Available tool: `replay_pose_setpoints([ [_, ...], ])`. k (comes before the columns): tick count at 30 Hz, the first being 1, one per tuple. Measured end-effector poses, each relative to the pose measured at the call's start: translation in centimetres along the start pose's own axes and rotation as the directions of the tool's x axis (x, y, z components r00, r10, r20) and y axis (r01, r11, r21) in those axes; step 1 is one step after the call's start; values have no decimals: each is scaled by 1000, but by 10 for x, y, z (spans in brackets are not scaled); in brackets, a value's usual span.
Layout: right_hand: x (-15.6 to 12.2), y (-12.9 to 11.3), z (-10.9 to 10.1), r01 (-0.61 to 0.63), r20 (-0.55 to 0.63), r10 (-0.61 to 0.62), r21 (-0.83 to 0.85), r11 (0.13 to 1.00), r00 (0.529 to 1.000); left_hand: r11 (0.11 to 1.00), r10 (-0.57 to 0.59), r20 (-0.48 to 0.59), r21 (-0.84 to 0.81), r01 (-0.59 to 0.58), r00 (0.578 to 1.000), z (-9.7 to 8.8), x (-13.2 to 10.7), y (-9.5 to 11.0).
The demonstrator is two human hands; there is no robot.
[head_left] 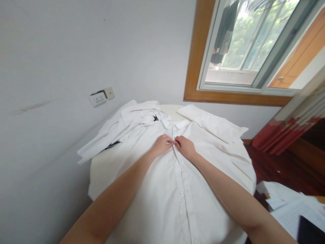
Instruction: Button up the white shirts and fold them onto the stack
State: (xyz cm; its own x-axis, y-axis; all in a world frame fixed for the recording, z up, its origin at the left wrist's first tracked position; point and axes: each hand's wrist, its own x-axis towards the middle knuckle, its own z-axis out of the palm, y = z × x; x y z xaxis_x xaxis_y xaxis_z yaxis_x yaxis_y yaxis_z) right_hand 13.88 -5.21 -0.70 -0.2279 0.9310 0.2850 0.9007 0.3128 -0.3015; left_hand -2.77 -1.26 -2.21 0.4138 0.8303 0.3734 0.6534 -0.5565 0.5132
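Observation:
A white button-up shirt (154, 196) lies spread front side up over a round table (101, 169), its collar toward the wall and its sleeves out to both sides. My left hand (163, 144) pinches the placket a little below the collar. Right beside it, my right hand (185, 146) pinches the other front edge, and the fingertips of both hands meet there. The small button or buttonhole between them is hidden by my fingers. Lower down, the placket hangs partly apart, with a white button (181, 193) showing on it.
A wall socket (98, 99) sits at the left. Behind, a wood-framed window (191, 67) rises above the table. Dark striped cloth (112, 146) shows under the left sleeve. Papers (294, 206) and a dark flat object (309, 230) lie at lower right, near a red and cream curtain (274, 135).

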Motion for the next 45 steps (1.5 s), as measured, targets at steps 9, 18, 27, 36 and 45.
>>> replay_pose_setpoints([
  [9, 4, 5, 3, -35, 19, 34, 62, 997, 999, 976, -34, -56, 211, 45, 998, -7, -5, 24],
  [18, 2, 20, -2, 11, -37, 0, 296, 955, 999, 985, 11, 11, 170, -13, 1000, -13, -9, 9],
  [27, -15, 35, -41, -38, -6, 37, -202, 979, 999, 899, -37, -184, 422, 113, 982, -25, 3, 2],
  [36, -5, 74, -15, -204, 149, 251, -272, 940, 956, 852, -254, 70, 489, 189, 965, -14, 15, -46],
  [45, 21, 87, -10, -218, 150, 264, -266, 939, 953, 837, -275, 50, 504, 214, 960, -14, 37, -52],
])
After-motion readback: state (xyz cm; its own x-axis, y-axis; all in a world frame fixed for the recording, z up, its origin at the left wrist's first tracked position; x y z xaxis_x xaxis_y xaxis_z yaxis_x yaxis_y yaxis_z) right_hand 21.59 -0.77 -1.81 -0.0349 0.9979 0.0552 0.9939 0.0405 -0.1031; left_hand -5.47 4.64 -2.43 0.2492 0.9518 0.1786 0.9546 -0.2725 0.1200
